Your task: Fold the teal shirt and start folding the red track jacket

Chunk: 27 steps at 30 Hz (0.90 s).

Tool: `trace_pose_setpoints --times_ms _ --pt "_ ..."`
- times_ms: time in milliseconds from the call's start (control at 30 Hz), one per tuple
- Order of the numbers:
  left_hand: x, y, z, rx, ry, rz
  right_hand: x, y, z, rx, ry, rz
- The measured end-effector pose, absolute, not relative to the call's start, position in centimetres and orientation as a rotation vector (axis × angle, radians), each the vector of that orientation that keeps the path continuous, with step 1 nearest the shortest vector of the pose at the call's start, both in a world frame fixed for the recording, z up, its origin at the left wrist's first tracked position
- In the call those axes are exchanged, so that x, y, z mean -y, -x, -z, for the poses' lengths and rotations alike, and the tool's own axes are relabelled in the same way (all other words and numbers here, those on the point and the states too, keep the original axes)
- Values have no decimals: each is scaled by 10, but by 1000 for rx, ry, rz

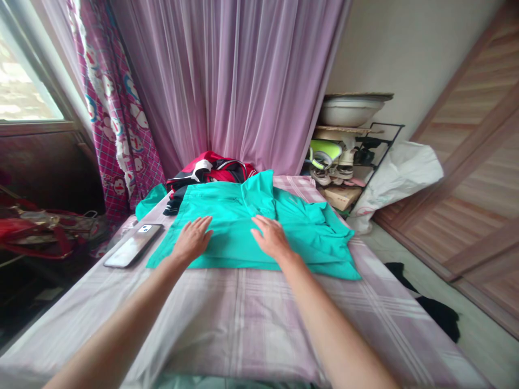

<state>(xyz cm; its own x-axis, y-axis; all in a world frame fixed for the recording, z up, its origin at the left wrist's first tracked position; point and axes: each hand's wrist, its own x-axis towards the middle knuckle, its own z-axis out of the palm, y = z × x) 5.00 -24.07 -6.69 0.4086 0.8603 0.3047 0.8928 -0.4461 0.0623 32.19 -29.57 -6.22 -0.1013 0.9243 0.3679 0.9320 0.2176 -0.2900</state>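
Note:
A turquoise garment (231, 243) lies spread on the table, partly folded over, with creases and a raised flap near its far edge. Over its left part is my left hand (192, 237), palm down with the fingers stretched out. My right hand (271, 237) is over the middle of the garment, its fingers also extended and the thumb apart. Neither hand grips the cloth. Whether the palms press on it or hover just above, I cannot tell.
A checked cloth (227, 319) covers the table. To the left lies a phone (134, 246). Red and black clothes (219, 168) are heaped at the far edge, before a purple curtain (243, 81). A shoe rack (383, 154) and a white bag (399, 178) stand on the right.

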Motion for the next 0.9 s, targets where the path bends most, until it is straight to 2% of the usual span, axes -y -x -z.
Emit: trace_pose_setpoints --times_ms 100,233,567,733,900 --pt "242 -79 92 1741 2503 321 275 -270 70 2182 1745 -113" --pt "245 -82 111 1775 2517 241 270 -266 93 2203 1902 -233" --pt "242 -78 107 1784 2544 210 319 -381 105 1978 2279 -149" --pt "244 -79 102 1809 2535 136 350 -440 116 2049 2318 -78" --pt "244 -77 107 1768 2524 275 364 -490 131 1944 2330 119"
